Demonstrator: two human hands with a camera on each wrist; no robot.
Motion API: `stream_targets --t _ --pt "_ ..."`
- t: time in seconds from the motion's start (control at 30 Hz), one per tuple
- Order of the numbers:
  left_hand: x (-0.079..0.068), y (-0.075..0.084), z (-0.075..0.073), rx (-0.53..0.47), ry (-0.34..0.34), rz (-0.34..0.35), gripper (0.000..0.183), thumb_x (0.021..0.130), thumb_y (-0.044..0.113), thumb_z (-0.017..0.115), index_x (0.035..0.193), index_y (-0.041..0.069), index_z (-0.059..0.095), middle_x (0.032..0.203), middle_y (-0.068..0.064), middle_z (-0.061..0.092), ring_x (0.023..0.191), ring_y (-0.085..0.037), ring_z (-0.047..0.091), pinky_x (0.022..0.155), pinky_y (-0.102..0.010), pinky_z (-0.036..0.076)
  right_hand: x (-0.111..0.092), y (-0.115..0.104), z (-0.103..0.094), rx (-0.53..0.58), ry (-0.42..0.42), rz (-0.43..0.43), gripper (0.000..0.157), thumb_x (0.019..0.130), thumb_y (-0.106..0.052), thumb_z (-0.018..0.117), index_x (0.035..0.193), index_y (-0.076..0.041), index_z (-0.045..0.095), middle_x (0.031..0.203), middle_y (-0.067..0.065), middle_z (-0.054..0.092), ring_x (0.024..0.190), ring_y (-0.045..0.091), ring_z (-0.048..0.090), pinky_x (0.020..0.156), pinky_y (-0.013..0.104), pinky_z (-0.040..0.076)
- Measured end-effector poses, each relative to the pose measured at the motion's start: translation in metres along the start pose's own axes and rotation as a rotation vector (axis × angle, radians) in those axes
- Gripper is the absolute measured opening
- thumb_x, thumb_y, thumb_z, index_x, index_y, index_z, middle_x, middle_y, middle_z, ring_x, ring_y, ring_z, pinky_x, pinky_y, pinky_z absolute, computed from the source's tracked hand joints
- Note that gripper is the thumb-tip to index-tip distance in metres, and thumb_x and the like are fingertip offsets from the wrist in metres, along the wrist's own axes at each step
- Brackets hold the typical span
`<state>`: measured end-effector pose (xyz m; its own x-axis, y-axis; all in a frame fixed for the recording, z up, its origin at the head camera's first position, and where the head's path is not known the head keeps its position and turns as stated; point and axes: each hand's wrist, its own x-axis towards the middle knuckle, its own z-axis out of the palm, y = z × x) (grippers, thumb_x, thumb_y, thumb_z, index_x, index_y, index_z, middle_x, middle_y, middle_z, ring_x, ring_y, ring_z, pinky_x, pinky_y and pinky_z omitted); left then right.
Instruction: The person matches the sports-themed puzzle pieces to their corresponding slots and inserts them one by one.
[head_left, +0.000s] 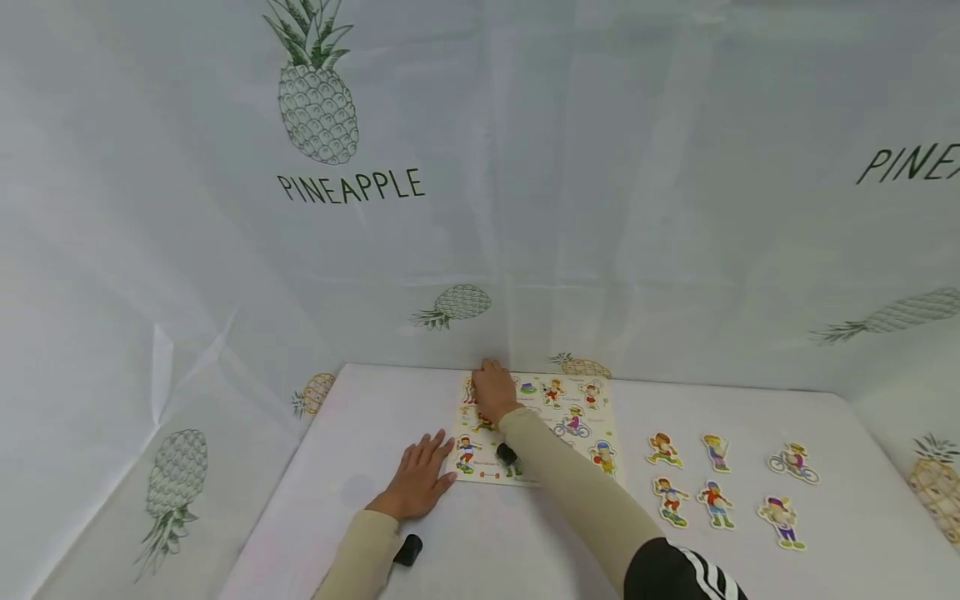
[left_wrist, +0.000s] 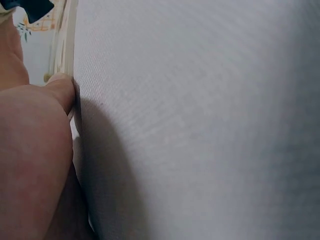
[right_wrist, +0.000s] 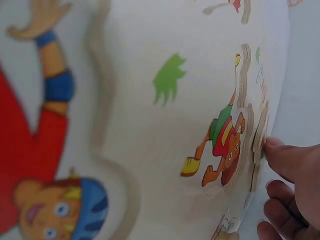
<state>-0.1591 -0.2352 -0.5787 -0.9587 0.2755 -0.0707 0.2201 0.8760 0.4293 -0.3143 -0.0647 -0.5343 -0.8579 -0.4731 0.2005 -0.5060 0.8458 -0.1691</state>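
A cream wooden puzzle board point(head_left: 517, 473) printed with cartoon sports figures lies against the back wall. My right hand point(head_left: 495, 392) is at its far left corner with fingers curled. In the right wrist view the thumb point(right_wrist: 282, 157) touches the raised wooden edge of a puzzle piece point(right_wrist: 259, 137), whose picture is turned away. Beside that piece a running figure point(right_wrist: 225, 140) shows on the board. My left hand point(head_left: 420, 477) rests palm down on the table, fingers spread, with its fingertips close to the board's left edge. In the left wrist view its thumb point(left_wrist: 62, 90) lies along the white tabletop.
Several loose figure pieces lie right of the board, among them a cyclist piece point(head_left: 795, 462), a purple-hat piece point(head_left: 782, 522) and a runner piece point(head_left: 663, 450). White pineapple-printed sheeting point(head_left: 600, 208) rises behind the table point(head_left: 480, 542) and along both sides.
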Motion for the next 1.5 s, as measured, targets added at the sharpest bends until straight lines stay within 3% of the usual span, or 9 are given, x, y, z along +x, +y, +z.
stream_targets --t 0.13,0.6,0.73,0.9,1.07,1.23,1.5 --pt "0.001 -0.001 0.001 0.010 0.000 0.007 0.062 0.111 0.032 0.055 0.161 0.001 0.038 0.172 -0.022 0.026 0.158 -0.051 0.019 0.125 -0.068 0.017 0.006 0.000 0.004 -0.003 0.006 0.014 0.012 0.098 -0.016 0.078 0.092 -0.007 0.073 0.107 0.012 0.065 0.107 0.028 0.063 0.095 0.042 0.057" --pt "0.012 0.025 0.014 0.000 -0.028 0.041 0.063 0.111 0.034 0.054 0.162 0.002 0.037 0.173 -0.021 0.025 0.158 -0.050 0.019 0.126 -0.068 0.016 -0.013 0.027 -0.003 0.057 0.089 0.019 0.012 0.094 -0.007 0.080 0.083 -0.007 0.075 0.093 0.010 0.064 0.097 0.027 0.062 0.089 0.041 0.058" --pt "0.013 0.027 0.018 0.003 -0.033 0.032 0.064 0.111 0.037 0.053 0.162 0.002 0.036 0.173 -0.022 0.025 0.158 -0.050 0.018 0.126 -0.068 0.015 -0.021 0.031 -0.003 0.048 0.070 0.029 0.002 0.094 -0.010 0.082 0.094 -0.009 0.080 0.097 0.010 0.066 0.101 0.028 0.063 0.093 0.041 0.058" --pt "0.012 0.019 0.022 0.018 -0.006 0.017 0.064 0.110 0.035 0.054 0.162 0.003 0.037 0.172 -0.022 0.026 0.158 -0.050 0.019 0.126 -0.068 0.016 -0.023 0.030 -0.001 -0.027 -0.013 -0.002 0.024 0.095 -0.024 0.082 0.117 -0.015 0.079 0.109 0.007 0.067 0.108 0.025 0.062 0.100 0.037 0.054" --pt "0.008 0.005 0.017 0.018 0.041 -0.005 0.064 0.109 0.034 0.057 0.161 0.002 0.038 0.171 -0.023 0.027 0.158 -0.051 0.020 0.125 -0.068 0.016 -0.028 0.021 -0.019 -0.008 0.013 -0.068 0.036 0.094 -0.029 0.083 0.126 -0.014 0.075 0.112 0.006 0.065 0.105 0.023 0.062 0.097 0.037 0.055" --pt "0.006 -0.003 0.010 0.019 0.040 -0.028 0.065 0.108 0.033 0.058 0.162 0.002 0.037 0.172 -0.024 0.026 0.158 -0.052 0.018 0.125 -0.069 0.014 -0.046 0.027 -0.043 0.059 0.070 -0.074 0.031 0.094 -0.026 0.082 0.121 -0.013 0.077 0.109 0.007 0.065 0.101 0.024 0.061 0.091 0.040 0.056" --pt "0.007 -0.002 0.009 0.041 0.016 -0.025 0.065 0.109 0.032 0.057 0.162 0.000 0.036 0.171 -0.026 0.025 0.157 -0.054 0.018 0.124 -0.070 0.015 -0.101 0.071 -0.067 0.084 0.145 0.014 0.026 0.091 -0.022 0.085 0.113 -0.010 0.079 0.103 0.007 0.063 0.091 0.025 0.058 0.082 0.040 0.054"
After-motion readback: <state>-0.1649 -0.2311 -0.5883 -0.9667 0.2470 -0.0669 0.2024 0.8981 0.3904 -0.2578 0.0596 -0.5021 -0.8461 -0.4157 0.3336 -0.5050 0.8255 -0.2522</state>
